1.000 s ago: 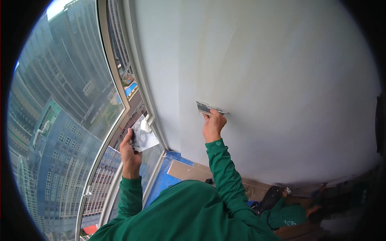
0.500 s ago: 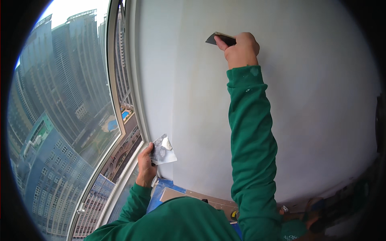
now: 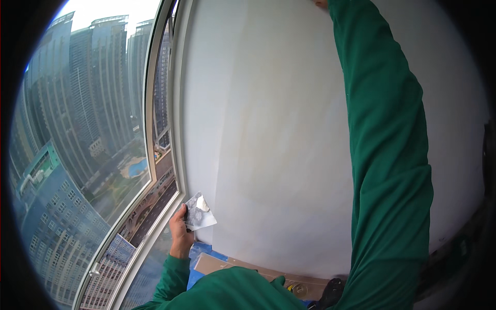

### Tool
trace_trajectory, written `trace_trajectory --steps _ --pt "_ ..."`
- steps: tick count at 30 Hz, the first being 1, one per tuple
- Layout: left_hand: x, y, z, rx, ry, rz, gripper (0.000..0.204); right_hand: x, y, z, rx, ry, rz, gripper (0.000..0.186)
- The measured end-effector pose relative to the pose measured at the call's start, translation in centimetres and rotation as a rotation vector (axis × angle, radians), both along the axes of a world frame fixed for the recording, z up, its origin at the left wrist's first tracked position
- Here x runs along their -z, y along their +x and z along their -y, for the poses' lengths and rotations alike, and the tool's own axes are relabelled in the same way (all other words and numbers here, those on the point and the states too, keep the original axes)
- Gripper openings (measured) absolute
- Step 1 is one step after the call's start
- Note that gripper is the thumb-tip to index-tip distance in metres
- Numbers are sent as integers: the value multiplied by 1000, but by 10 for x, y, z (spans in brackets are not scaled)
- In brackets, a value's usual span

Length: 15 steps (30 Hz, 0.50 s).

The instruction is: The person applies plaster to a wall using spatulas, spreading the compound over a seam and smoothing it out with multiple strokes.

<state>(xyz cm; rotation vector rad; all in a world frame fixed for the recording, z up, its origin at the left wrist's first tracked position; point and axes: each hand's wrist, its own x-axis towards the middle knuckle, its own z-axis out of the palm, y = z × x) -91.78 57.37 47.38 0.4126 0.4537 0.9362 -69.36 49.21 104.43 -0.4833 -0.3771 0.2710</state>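
My left hand [image 3: 180, 235], low beside the window frame, is closed around a wide putty knife. Its smeared metal blade [image 3: 196, 219] points up and to the right and carries a lump of white putty [image 3: 202, 204]. My right arm, in a green sleeve [image 3: 387, 139], stretches far up along the right side. Only a sliver of my right hand [image 3: 321, 3] shows at the upper edge. Its fingers, and anything they hold, are out of sight. The pale wall [image 3: 289, 139] in front has a faintly yellowish band running down it.
A tall window frame [image 3: 178, 103] borders the wall on the left, with high buildings [image 3: 93, 77] outside. At the wall's foot lie blue sheeting [image 3: 199, 253] and a brown board [image 3: 209, 263]. A dark shoe [image 3: 332, 293] and a yellowish round object [image 3: 297, 289] show low down.
My right hand, which held a dark-bladed scraper against the wall, has risen almost out of view. My left hand and putty knife sit slightly lower and further left. The view has shifted.
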Motion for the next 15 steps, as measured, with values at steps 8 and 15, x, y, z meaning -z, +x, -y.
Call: trace_trajectory --steps 8,15 --pt "16 -24 -16 -79 -61 22 21 227 -22 70 108 -32 369 29" --pt "-60 32 12 298 33 82 24 419 -52 137 107 -251 84 38"
